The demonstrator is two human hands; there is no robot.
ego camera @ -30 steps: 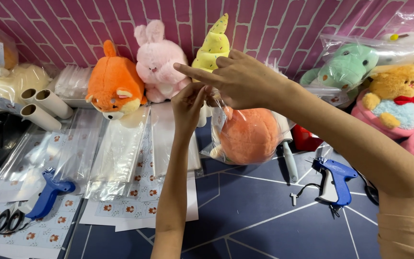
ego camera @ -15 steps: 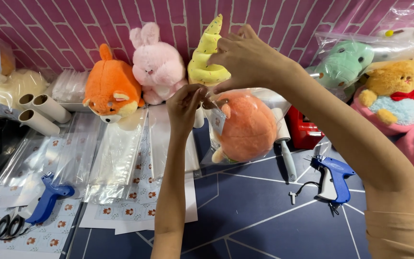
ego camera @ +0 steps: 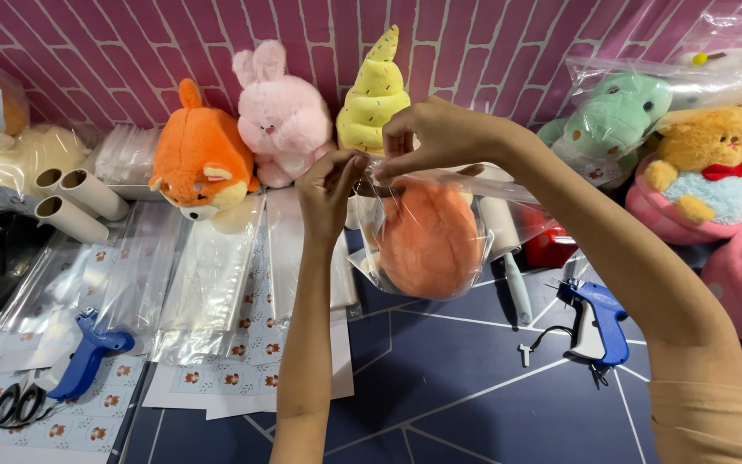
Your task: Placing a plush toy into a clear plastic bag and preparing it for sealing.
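Head view: bagged orange plush point(ego camera: 427, 241) below right hand point(ego camera: 440, 137).

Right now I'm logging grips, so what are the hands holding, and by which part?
Both the left hand and right hand pinch the top edge of a clear plastic bag containing an orange plush toy.

Dark blue table point(ego camera: 440, 387) with pale line pattern bears two blue tagging guns point(ego camera: 599, 322) point(ego camera: 88, 352), black-handled scissors point(ego camera: 15, 402), clear bags point(ego camera: 208, 275) over printed sheets point(ego camera: 242, 378), cardboard tubes point(ego camera: 79, 206), and plush toys point(ego camera: 203, 167) along the rear edge.
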